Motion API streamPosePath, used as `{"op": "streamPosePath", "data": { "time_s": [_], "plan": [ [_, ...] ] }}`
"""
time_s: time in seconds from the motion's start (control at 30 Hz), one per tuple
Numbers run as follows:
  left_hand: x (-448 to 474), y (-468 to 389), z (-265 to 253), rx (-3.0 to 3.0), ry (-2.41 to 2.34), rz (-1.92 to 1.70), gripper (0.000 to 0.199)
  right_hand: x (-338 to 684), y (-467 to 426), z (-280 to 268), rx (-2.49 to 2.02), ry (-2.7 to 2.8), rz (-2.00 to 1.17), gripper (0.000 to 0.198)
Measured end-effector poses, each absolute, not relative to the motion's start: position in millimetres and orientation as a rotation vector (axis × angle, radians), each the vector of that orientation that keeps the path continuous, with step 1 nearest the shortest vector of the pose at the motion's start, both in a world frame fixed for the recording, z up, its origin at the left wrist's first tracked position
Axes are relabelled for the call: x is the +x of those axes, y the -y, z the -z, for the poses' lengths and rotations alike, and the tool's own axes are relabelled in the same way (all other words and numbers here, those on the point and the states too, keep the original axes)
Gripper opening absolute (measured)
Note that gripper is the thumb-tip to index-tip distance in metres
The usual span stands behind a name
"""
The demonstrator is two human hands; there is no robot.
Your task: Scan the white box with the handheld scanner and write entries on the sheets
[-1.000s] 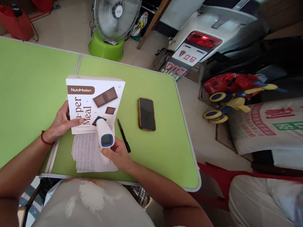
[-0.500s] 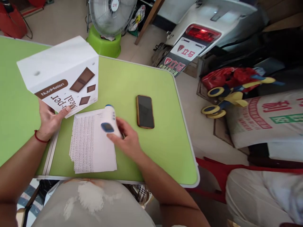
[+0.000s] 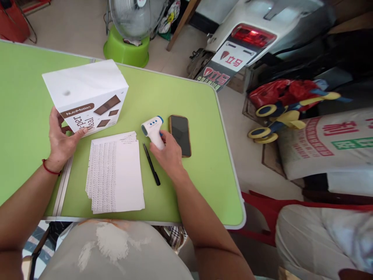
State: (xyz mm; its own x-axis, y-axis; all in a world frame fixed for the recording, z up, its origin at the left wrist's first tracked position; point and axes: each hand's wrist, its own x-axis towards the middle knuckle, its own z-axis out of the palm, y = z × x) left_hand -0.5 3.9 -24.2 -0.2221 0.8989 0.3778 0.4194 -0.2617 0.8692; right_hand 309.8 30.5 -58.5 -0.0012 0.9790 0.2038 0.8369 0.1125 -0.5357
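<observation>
My left hand (image 3: 63, 140) grips the lower left corner of a white box (image 3: 87, 87) with brown lettering and chocolate pictures, thumb on the printed face. The box stands tilted over the green table. In my right hand (image 3: 169, 153) is a white and blue infrared thermometer (image 3: 155, 132), fingers wrapped round its handle. A black pen (image 3: 151, 165) lies just left of that hand. Between both hands rests a stack of handwritten paper sheets (image 3: 118, 179). A smartphone (image 3: 180, 136) in a brown case lies behind the right hand, partly covered by it.
The green folding table (image 3: 210, 186) has a metal rim and a seam at left. Beyond it stand a fan (image 3: 131, 19) on a green stool (image 3: 125, 50) and a white scooter (image 3: 247, 35). At right are a toy (image 3: 271, 126), a sack (image 3: 326, 144) and a seated person's leg (image 3: 309, 233).
The box has moved right and down in my left hand. My right hand has carried the thermometer right, away from the papers, and turned it; the pen now shows.
</observation>
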Motion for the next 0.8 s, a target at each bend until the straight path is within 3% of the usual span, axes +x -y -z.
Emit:
{"op": "streamPosePath", "data": {
  "time_s": [0.27,0.47,0.67,0.8],
  "plan": [
    [-2,-3,24,1.565,-1.662,-1.510,0.066,313,-24,45,-1.593,2.077,0.108,0.026],
    [2,7,16,1.834,-1.851,-1.651,0.038,305,-2,31,-1.740,2.381,-0.107,0.021],
    [9,9,15,2.268,-1.301,-1.069,0.030,304,-1,30,-1.729,2.478,-0.179,0.028],
    [17,9,21,2.401,-1.073,-0.766,0.047,307,-5,25,-1.460,2.252,-0.276,0.026]
  ]
}}
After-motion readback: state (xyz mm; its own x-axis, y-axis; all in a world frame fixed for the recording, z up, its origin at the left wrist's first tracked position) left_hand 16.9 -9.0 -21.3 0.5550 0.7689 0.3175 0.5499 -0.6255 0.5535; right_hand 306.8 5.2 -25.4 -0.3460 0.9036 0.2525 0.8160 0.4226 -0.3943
